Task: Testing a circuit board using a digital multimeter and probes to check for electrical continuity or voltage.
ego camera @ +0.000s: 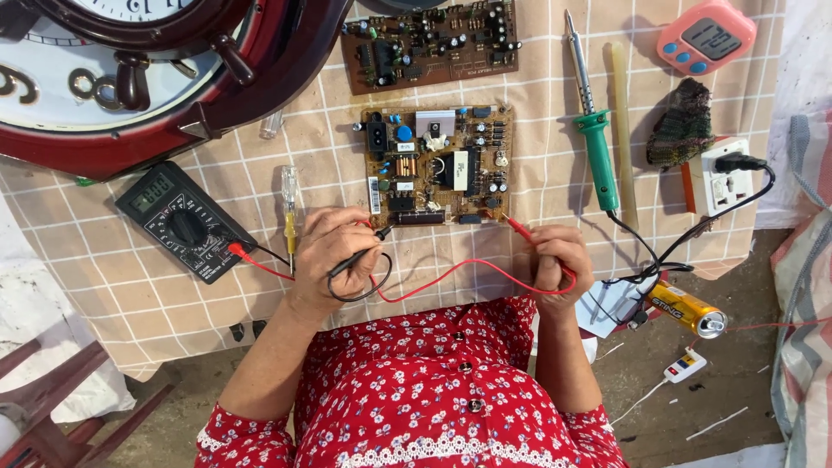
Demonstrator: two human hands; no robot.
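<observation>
The person's left hand is closed around a black test probe, fingers curled together on its shaft, with the tip angled up and to the right so that it meets the near edge of a tan circuit board. The right hand pinches a red test probe between thumb and fingers, its point aimed up and left at the board's near right corner; whether the tip actually touches cannot be told. A red lead sags between the two hands, and a black lead loops under the left hand. Both leads run left to a black multimeter lying on the checked tablecloth, well to the left of the board. A clear-handled tester screwdriver lies just beside the left hand, between it and the meter. Farther away, a second, darker circuit board sits beyond the tan one. To the right of the boards lies a green-handled soldering iron, with a pale stick alongside it. A pink digital timer sits at the far right, a dark scrap of cloth nearer, and a white socket block with a black plug beside that. A yellow can lies to the right of the right hand. A large red-framed wall clock fills the far left.
</observation>
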